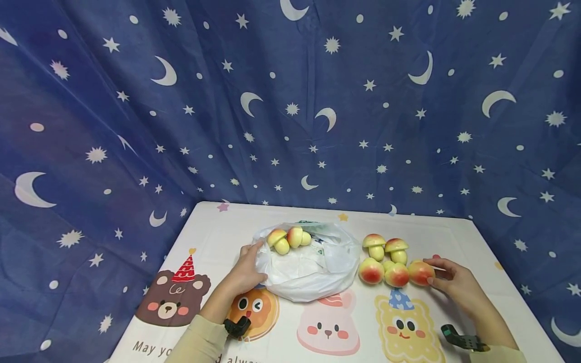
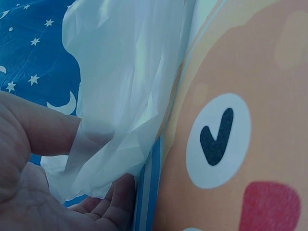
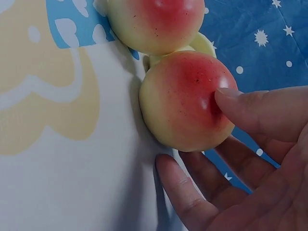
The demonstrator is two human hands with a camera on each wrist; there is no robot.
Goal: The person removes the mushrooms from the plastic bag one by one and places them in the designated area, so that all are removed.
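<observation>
My left hand (image 1: 247,269) holds the left rim of a white plastic bag (image 1: 313,292), which lies with its mouth spread wide. In the left wrist view the thumb and fingers are on either side of the thin bag film (image 2: 120,72). Two toy mushrooms (image 1: 278,241) with yellow stems and red-yellow caps lie inside the bag at its back left. On the right, my right hand (image 1: 458,282) grips the rightmost toy mushroom (image 1: 420,273) of a group. Its thumb (image 3: 231,98) presses the red cap (image 3: 192,96), and the other fingers curl along the cap's lower side.
Several more toy mushrooms (image 1: 397,275) stand or lie close together between the bag and my right hand. The white tablecloth (image 1: 218,237) carries cartoon prints, including a bear (image 1: 170,302) and a rabbit (image 1: 328,327). A blue moon-and-star curtain (image 1: 290,151) hangs behind the table.
</observation>
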